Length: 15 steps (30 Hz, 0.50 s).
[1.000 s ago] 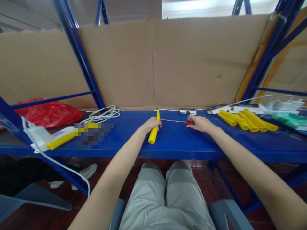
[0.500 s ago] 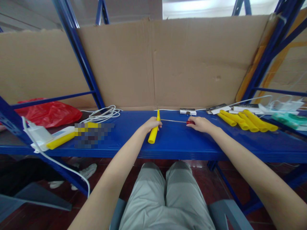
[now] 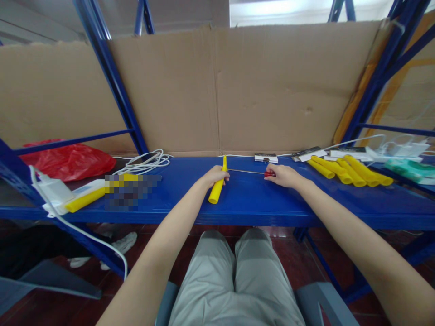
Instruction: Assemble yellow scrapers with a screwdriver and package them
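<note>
My left hand (image 3: 216,175) is closed around the middle of a yellow tube (image 3: 215,194), which stands tilted over the blue shelf with its open wide end toward me. In my right hand (image 3: 283,175) is the red handle of a screwdriver (image 3: 270,174). Its long thin shaft runs level to the left and reaches the yellow tube at my left fingers; whether the tip goes into the tube or is just held against it, I cannot tell.
Several yellow tubes (image 3: 358,172) lie on the right of the blue shelf (image 3: 244,199), by small boxes (image 3: 266,158). At the left are a red plastic bag (image 3: 73,160), a coiled white cable (image 3: 149,160), a white power strip (image 3: 56,206) and another yellow tube (image 3: 86,199). Cardboard (image 3: 272,90) stands behind.
The lower end of the yellow tube has shifted very slightly to the left. Both hands keep the same hold and place.
</note>
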Each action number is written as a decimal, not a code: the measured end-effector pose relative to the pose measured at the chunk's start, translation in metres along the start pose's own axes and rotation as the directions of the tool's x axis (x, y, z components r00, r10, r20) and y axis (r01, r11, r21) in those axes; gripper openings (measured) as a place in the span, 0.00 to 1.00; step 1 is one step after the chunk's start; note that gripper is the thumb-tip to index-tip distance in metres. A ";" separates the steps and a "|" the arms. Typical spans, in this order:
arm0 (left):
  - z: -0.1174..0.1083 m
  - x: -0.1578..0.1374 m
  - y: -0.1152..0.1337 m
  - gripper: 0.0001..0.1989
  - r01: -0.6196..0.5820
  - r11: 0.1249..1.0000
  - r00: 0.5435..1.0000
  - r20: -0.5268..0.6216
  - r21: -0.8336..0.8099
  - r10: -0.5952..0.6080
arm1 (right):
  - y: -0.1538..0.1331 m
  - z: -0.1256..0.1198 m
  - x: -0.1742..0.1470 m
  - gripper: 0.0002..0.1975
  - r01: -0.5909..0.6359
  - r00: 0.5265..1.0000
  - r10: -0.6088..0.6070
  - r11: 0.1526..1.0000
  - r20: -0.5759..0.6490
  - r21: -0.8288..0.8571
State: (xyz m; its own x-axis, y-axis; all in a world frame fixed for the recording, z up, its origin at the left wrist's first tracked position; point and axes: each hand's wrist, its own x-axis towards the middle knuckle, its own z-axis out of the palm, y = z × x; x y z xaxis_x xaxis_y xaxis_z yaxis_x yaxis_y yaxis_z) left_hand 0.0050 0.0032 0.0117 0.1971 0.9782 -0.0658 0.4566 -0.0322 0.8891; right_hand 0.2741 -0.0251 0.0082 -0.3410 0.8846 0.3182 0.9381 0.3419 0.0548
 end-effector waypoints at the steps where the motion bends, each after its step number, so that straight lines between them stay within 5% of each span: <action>1: 0.000 0.000 0.000 0.06 -0.002 1.000 1.000 0.000 -0.001 0.002 | 0.000 0.000 0.000 0.07 -0.001 1.000 0.001 1.000 0.002 -0.004; 15: 0.000 0.001 -0.001 0.05 -0.006 1.000 1.000 -0.005 -0.006 0.006 | -0.003 -0.002 0.000 0.09 -0.005 1.000 0.005 1.000 0.011 0.010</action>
State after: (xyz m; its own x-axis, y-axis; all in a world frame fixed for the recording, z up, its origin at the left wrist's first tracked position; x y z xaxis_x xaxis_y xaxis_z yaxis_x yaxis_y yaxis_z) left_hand 0.0046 0.0040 0.0110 0.1955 0.9790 -0.0580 0.4501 -0.0370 0.8922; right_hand 0.2718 -0.0271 0.0100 -0.3367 0.8897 0.3083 0.9393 0.3404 0.0435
